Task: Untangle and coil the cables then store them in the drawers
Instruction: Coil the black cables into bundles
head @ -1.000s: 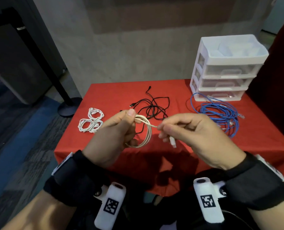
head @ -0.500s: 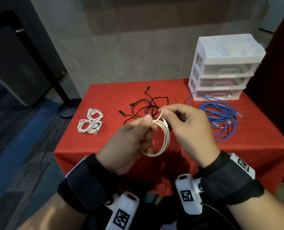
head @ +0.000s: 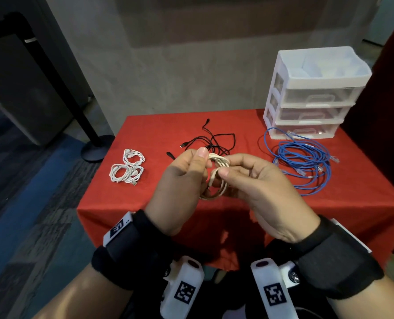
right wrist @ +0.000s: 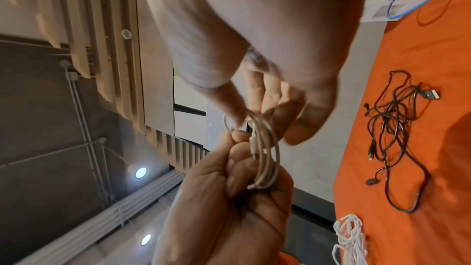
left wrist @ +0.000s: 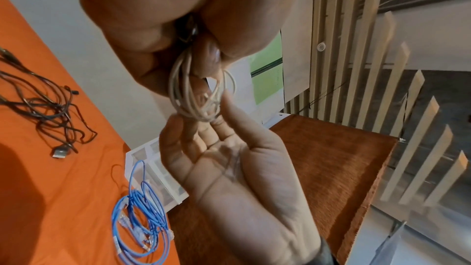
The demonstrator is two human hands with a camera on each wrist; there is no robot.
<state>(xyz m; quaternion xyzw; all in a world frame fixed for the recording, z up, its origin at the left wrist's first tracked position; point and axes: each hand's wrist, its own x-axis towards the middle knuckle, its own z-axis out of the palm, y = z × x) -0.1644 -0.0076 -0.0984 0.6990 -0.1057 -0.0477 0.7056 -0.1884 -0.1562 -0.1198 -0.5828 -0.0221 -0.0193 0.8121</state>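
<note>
Above the near edge of the red table (head: 272, 203) my left hand (head: 203, 162) grips a small coil of beige cable (head: 218, 161) between thumb and fingers. My right hand (head: 228, 166), palm turned up, pinches the cable's loose end across the coil with thumb and forefinger. The left wrist view shows the coil (left wrist: 201, 90) hanging from my left fingers, with my right fingertips (left wrist: 219, 122) at its lower rim. In the right wrist view the coil (right wrist: 265, 148) sits in my left fist (right wrist: 229, 198).
A tangled black cable (head: 214, 143) lies mid-table behind my hands. A loose blue cable (head: 304, 162) sprawls on the right, in front of a white three-drawer unit (head: 311, 95) with its drawers closed. Three coiled white cables (head: 127, 169) lie at the left.
My right hand brought the stretched free end back to the coil, then turned palm up against it. The hands now meet at the coil.
</note>
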